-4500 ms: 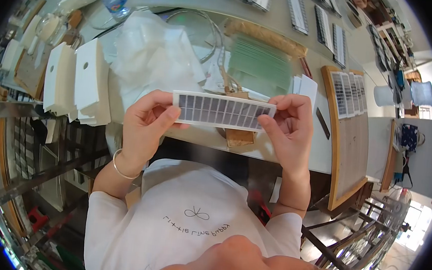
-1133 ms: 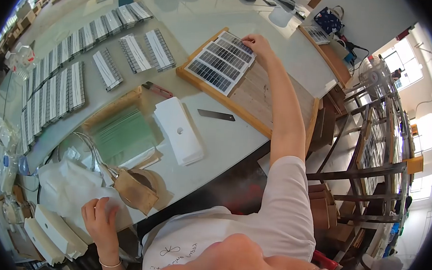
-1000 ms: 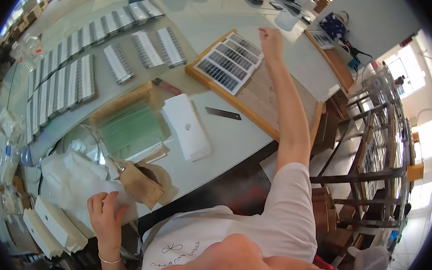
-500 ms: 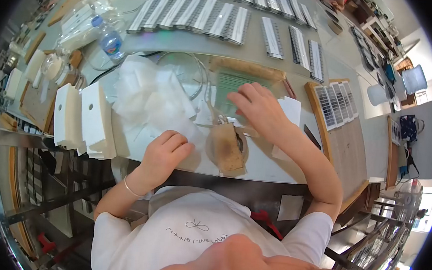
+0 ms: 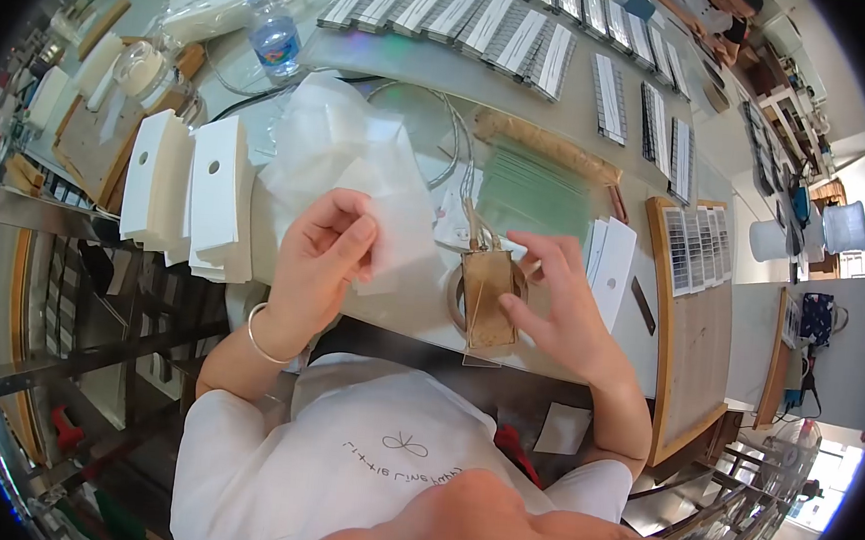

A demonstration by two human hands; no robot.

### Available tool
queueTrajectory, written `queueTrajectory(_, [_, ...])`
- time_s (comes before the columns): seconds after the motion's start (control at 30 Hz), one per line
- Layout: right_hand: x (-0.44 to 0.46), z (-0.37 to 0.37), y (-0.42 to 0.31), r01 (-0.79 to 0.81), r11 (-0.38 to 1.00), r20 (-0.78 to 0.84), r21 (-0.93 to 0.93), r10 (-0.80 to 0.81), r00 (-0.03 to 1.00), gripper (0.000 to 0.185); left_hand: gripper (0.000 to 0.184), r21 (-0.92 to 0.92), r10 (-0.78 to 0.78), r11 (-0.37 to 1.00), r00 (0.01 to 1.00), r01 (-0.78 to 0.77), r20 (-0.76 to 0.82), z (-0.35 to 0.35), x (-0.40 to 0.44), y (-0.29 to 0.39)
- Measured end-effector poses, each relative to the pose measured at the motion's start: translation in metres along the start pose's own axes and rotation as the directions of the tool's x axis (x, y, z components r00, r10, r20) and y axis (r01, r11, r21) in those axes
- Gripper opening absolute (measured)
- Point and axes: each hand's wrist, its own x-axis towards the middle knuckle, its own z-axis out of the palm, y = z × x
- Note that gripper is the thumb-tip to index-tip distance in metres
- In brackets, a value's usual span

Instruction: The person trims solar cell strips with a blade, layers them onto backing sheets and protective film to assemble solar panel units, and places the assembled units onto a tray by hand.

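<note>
My left hand (image 5: 332,248) is closed, its thumb and fingers pinching a thin translucent white sheet (image 5: 401,243) in front of a crumpled pile of similar sheets (image 5: 327,127). My right hand (image 5: 565,304) has its fingers apart at the right side of a brown metal block (image 5: 491,294) with wires at its far end. The thumb rests at or just over the block's edge; contact is hard to tell. A thin clear plate (image 5: 481,362) sticks out from the block's near end. Beyond it lies a stack of greenish glass strips (image 5: 533,192).
Two stacks of white cards (image 5: 219,200) with holes stand at left. A water bottle (image 5: 271,33) is behind. White cards (image 5: 611,267) and a dark blade-like strip (image 5: 643,305) lie right, beside a wooden-framed tray (image 5: 693,348). Rows of striped packs (image 5: 500,24) fill the back; another person (image 5: 711,14) sits there.
My left hand has risen from the table edge and now pinches a white sheet. My right hand has come back from the glass strips to the block. The view has shifted.
</note>
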Motion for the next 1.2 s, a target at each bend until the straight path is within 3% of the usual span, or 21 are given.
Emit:
queueTrajectory(0.03, [0.001, 0.001, 0.005, 0.039, 0.98, -0.039, -0.197, -0.048, 0.998, 0.065, 0.01, 0.0, -0.001, 1.0, 1.0, 0.001, 0.001, 0.003, 0.0, -0.001])
queueTrajectory(0.17, [0.01, 0.0, -0.014, 0.119, 0.931, -0.163, -0.345, -0.184, 0.969, 0.061, 0.013, -0.051, 0.056, 0.997, 0.998, -0.054, 0.028, 0.021, -0.003, -0.007])
queueTrajectory(0.2, [0.011, 0.001, -0.024, 0.229, 0.971, -0.111, -0.066, -0.236, 0.965, 0.057, 0.013, -0.032, 0.078, 0.997, 0.996, -0.076, 0.04, 0.026, -0.005, -0.009])
queueTrajectory(0.23, [0.012, 0.003, -0.033, 0.306, 0.926, -0.081, 0.222, -0.295, 0.952, 0.053, 0.013, -0.032, 0.069, 0.997, 0.996, -0.068, 0.049, 0.03, -0.008, -0.012])
queueTrajectory(0.33, [0.031, 0.018, -0.052, 0.287, 0.916, -0.121, 0.28, -0.263, 0.957, 0.049, 0.016, 0.028, 0.072, 0.997, 0.988, -0.077, 0.135, 0.035, -0.012, -0.021])
queueTrajectory(0.4, [0.038, 0.024, -0.05, 0.275, 0.926, -0.101, 0.26, -0.257, 0.961, 0.04, 0.022, 0.035, 0.224, 0.97, 0.941, -0.24, 0.255, 0.028, -0.008, -0.026])
queueTrajectory(0.47, [0.043, 0.029, -0.05, 0.161, 0.874, 0.011, 0.458, -0.186, 0.982, 0.029, 0.024, -0.018, 0.208, 0.977, 0.944, -0.21, 0.256, 0.026, -0.009, -0.018])
queueTrajectory(0.5, [0.046, 0.032, -0.052, 0.159, 0.874, 0.026, 0.458, -0.192, 0.981, 0.029, 0.026, -0.071, 0.188, 0.982, 0.948, -0.175, 0.259, 0.023, -0.011, -0.014])
queueTrajectory(0.57, [0.052, 0.032, -0.054, 0.001, 0.771, 0.119, 0.636, -0.099, 0.988, 0.02, 0.025, -0.062, 0.221, 0.975, 0.945, -0.212, 0.24, 0.023, -0.01, -0.014])
queueTrajectory(0.63, [0.057, 0.037, -0.054, 0.059, 0.805, 0.053, 0.59, -0.112, 0.992, 0.018, 0.024, -0.054, 0.246, 0.969, 0.942, -0.24, 0.227, 0.02, -0.008, -0.012])
queueTrajectory(0.7, [0.062, 0.035, -0.05, 0.106, 0.837, -0.017, 0.536, -0.114, 0.993, 0.016, 0.02, 0.25, 0.283, 0.924, 0.957, -0.29, 0.065, 0.013, -0.003, -0.006])
queueTrajectory(0.77, [0.072, 0.023, -0.039, 0.0, 0.837, -0.113, 0.548, 0.074, 0.991, 0.017, 0.008, 0.524, 0.587, 0.715, 0.804, -0.463, -0.091, -0.003, 0.006, 0.006])
queueTrajectory(0.8, [0.077, 0.016, -0.03, -0.005, 0.837, -0.119, 0.546, 0.083, 0.989, 0.017, 0.008, 0.518, 0.581, 0.72, 0.809, -0.461, -0.087, -0.012, 0.003, 0.012])
queueTrajectory(0.83, [0.082, 0.01, -0.018, 0.04, 0.834, -0.197, 0.551, 0.083, 0.977, 0.021, 0.01, 0.715, 0.78, 0.339, 0.607, -0.611, 0.15, -0.018, 0.0, 0.018])
queueTrajectory(0.9, [0.087, 0.004, -0.009, 0.075, 0.83, -0.276, 0.553, 0.097, 0.956, 0.024, 0.018, 0.642, 0.673, -0.255, 0.345, -0.723, 0.655, -0.004, -0.004, 0.026])
queueTrajectory(0.93, [0.087, 0.0, -0.01, 0.089, 0.85, -0.325, 0.519, 0.099, 0.941, 0.027, 0.018, 0.64, 0.671, -0.245, 0.349, -0.728, 0.654, 0.0, 0.0, 0.016])
queueTrajectory(1.0, [0.078, -0.009, -0.021, 0.092, 0.87, -0.373, 0.484, 0.109, 0.922, 0.03, 0.028, 0.705, 0.2, -0.321, 0.682, -0.632, 0.703, 0.001, 0.011, -0.012])
queueTrajectory(1.03, [0.063, -0.016, -0.035, 0.107, 0.884, -0.354, 0.455, 0.07, 0.933, 0.034, 0.028, 0.704, 0.196, -0.314, 0.682, -0.637, 0.705, -0.002, 0.011, -0.018])
queueTrajectory(1.1, [0.031, -0.024, -0.055, 0.108, 0.892, -0.292, 0.44, 0.028, 0.956, 0.04, 0.034, 0.815, 0.093, -0.14, 0.812, -0.562, 0.576, -0.008, 0.01, -0.027])
queueTrajectory(1.13, [0.013, -0.027, -0.06, 0.098, 0.889, -0.291, 0.446, 0.041, 0.956, 0.04, 0.034, 0.816, 0.081, -0.133, 0.814, -0.563, 0.575, -0.006, 0.008, -0.026])
queueTrajectory(1.2, [-0.016, -0.028, -0.066, 0.109, 0.831, -0.186, 0.546, -0.006, 0.982, 0.041, 0.033, 0.803, 0.105, -0.269, 0.812, -0.533, 0.574, 0.004, 0.003, -0.016])
